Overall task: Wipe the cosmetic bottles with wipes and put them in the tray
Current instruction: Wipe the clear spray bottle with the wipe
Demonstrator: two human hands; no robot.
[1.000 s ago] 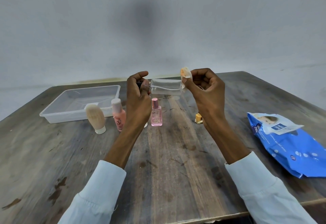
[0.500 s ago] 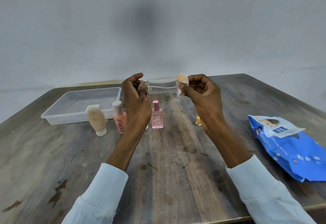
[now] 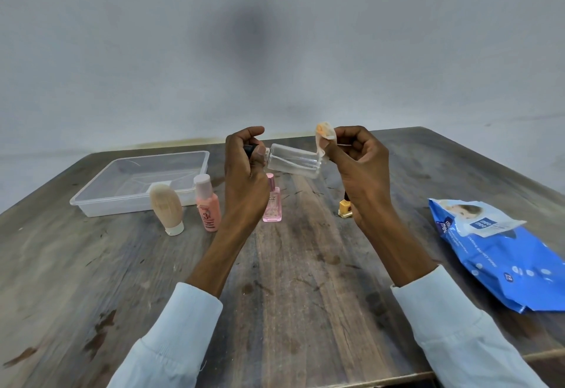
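left hand: raised over the table, fingers curling round the dark cap end of the clear bottle, thumb up top, gripping it
right hand: raised at the same height, fingers curling in, pinching a small wipe between thumb and fingertips
clear bottle: lying sideways in the air between both hands, tilting slightly down toward the right, see-through body, cap end sitting inside the left hand's grip
wipe: whitish with an orange stain near the top, pressing against the base end of the clear bottle; most of it bunching in the right hand's pinch
tray: clear plastic, sitting on the far left of the table, nothing showing inside it, well apart from the held bottle
beige tube: standing on its white cap just in front of the tray's near right corner
peach bottle: standing upright just right of the beige tube, pale cap on top, near the tray's corner
pink bottle: small, standing upright behind the left wrist, partly hiding behind that hand
yellow bottle: tiny, dark cap, standing on the table, partly hiding behind the right wrist
wipes pack: blue, lying flat at the right edge of the table, white flap at its top peeling open
table: dark worn wood, carrying everything
sleeves: light blue, covering both forearms
wall: plain grey, standing behind the table
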